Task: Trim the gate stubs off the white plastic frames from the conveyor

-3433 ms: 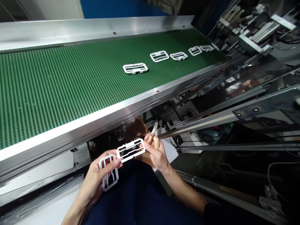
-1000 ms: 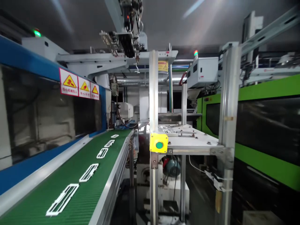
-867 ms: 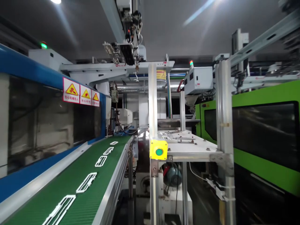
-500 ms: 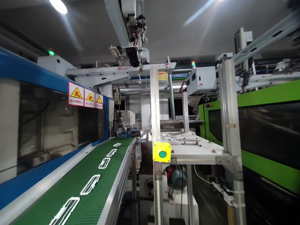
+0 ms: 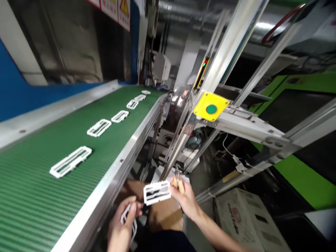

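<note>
My left hand [image 5: 125, 220], at the bottom centre, is closed around a white plastic frame [image 5: 134, 229] that hangs partly hidden behind the fingers. To its right, my right hand [image 5: 185, 197] grips the end of another white plastic frame [image 5: 149, 202], held level between the two hands. Orange-handled pliers or cutters [image 5: 178, 183] also sit in the right hand, their metal tips pointing up. On the green conveyor belt [image 5: 39, 196] at the left lie several more white frames [image 5: 70, 161] in a line running away from me.
A metal rail [image 5: 112, 173] edges the belt beside my hands. Ahead stands a metal post structure with a yellow button box [image 5: 204, 105]. A cardboard box [image 5: 249, 220] is at the lower right, and a round brown surface [image 5: 165, 217] lies below my hands.
The view has tilted down and rolled, bringing both hands with white frames and the cutters into sight. Button box and belt appear closer.
</note>
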Available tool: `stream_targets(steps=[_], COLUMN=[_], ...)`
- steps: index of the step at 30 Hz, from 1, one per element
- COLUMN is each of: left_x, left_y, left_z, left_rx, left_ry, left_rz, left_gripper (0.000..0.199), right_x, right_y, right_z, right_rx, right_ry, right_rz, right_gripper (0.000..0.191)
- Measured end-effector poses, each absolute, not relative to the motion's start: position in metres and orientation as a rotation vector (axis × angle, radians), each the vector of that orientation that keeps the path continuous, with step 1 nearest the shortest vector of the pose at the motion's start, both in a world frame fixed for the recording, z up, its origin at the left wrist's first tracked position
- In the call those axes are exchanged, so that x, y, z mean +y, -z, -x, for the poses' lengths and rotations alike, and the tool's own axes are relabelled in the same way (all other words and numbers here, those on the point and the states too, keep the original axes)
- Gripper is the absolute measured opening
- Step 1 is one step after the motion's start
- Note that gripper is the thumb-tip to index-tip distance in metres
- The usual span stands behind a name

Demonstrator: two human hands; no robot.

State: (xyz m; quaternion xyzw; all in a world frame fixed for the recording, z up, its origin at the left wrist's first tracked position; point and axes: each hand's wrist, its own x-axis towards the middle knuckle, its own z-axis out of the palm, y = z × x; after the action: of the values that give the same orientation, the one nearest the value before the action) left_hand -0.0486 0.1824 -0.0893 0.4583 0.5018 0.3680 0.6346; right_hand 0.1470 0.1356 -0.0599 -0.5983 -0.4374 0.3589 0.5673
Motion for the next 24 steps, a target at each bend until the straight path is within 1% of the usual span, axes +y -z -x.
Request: stream_targets(steps=[2, 6, 10, 18, 21, 24], left_x=[0.176, 0.185, 0.195, 0.2, 0.199, 0.2], left_y=[0.09, 0.079, 0.072, 0.072, 0.068, 0.065], left_z=[0.045, 0.037, 0.039, 0.041, 0.04, 0.038], left_rx=[1.07, 0.971, 0.897, 0.901, 0.929, 0.919], left_ry=[-0.896, -0.928, -0.878, -0.825, -0.876, -0.971], left_rz=[-1.11, -1.274, -1.44, -1.63, -1.719, -1.639], left_gripper=[0.043, 0.03, 0.023, 0.022, 0.02, 0.019], right_x=[0.137, 0.135, 0.132, 0.13, 0.13, 0.13], right_y=[0.056, 0.048, 0.046, 0.045, 0.045, 0.05], right_z=[-0.148, -0.148, -0.146, -0.142, -0.142, -0.143], right_rx=[-0.978, -0.991, -1.036, -1.101, -1.113, -1.09], right_ry=[-0.85, -0.845, -0.782, -0.72, -0.723, -0.767], right_rz=[1.37, 1.373, 1.399, 1.45, 1.458, 1.446], right_gripper=[0.026, 0.025, 0.024, 0.021, 0.02, 0.021])
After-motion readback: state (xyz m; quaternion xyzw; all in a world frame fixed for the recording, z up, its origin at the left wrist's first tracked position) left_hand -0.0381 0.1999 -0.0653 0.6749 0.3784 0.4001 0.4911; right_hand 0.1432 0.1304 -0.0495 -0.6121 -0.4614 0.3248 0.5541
